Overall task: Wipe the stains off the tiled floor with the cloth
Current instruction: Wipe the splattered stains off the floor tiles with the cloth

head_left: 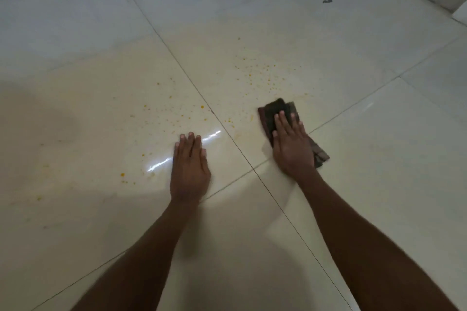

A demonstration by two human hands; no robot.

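Dark folded cloth point(278, 115) lies flat under right hand point(293, 146).

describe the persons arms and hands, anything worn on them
Nothing is worn. The left hand and right hand are bare, with no gloves, rings, watch or bracelets visible. Both forearms are bare too, with no sleeves in view up to the frame's bottom edge. The fingers have short nails.

No legible text, label or number anywhere in view.
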